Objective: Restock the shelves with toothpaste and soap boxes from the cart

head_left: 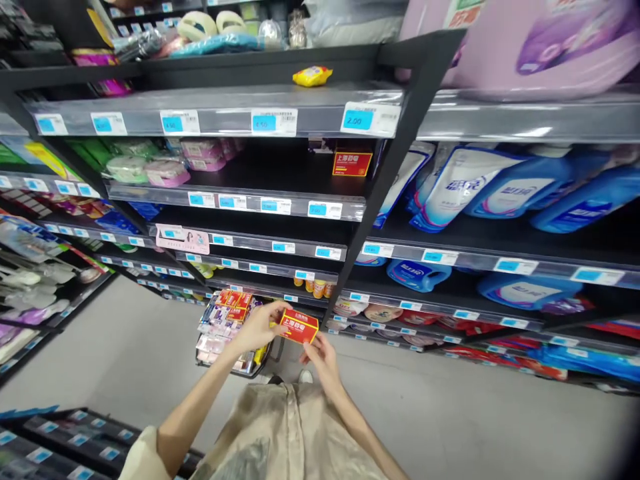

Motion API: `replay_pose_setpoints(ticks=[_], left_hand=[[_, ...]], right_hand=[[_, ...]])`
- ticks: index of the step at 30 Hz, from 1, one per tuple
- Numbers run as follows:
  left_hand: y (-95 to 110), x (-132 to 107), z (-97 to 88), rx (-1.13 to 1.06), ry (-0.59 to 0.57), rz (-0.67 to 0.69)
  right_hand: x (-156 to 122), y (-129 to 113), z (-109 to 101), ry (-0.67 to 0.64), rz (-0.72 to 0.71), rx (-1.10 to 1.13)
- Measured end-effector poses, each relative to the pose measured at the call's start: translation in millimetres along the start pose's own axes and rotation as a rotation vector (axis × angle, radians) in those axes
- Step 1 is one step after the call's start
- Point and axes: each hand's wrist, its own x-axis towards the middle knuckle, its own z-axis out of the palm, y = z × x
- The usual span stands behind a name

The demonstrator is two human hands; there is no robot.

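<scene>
I hold a small red box with yellow lettering (299,326) low in front of me, over a basket. My left hand (260,327) grips its left end with fingers curled round it. My right hand (320,355) pinches its lower right edge from below. A matching red box (352,163) stands alone on a dark shelf at the middle of the rack. Below my hands a basket (227,325) is packed with several red and pink packets.
Black store shelving (400,143) with blue price tags runs ahead. Blue and white detergent pouches (465,183) and bottles fill the right bay. A yellow packet (312,75) lies on an upper shelf. More racks stand on the left, grey floor between.
</scene>
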Motion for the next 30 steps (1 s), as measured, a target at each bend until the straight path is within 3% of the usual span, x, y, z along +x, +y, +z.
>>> replay_pose_setpoints(ticks=[4, 9, 12, 15, 21, 26, 30], left_hand=[[53, 40, -36.4, 0.043, 0.107, 0.148], [129, 99, -76.8, 0.058, 0.338, 0.474], [168, 141, -89.9, 0.144, 0.452, 0.629], [195, 186, -95.3, 0.263, 0.486, 0.677], [216, 252, -93.1, 0.430, 0.372, 0.666], [219, 275, -82.2, 0.457, 0.332, 0.615], [224, 290, -74.9, 0.574, 0.331, 0.654]], right_hand=[[-2, 2, -12, 0.065, -0.008, 0.017], [-9, 11, -24, 0.148, -0.004, 0.032], [-11, 18, -31, 0.177, -0.030, 0.031], [-11, 23, -35, 0.187, -0.054, 0.024], [-9, 25, -36, 0.173, -0.071, -0.020], [-7, 28, -35, 0.155, -0.072, -0.037], [-4, 32, -33, 0.147, -0.059, -0.044]])
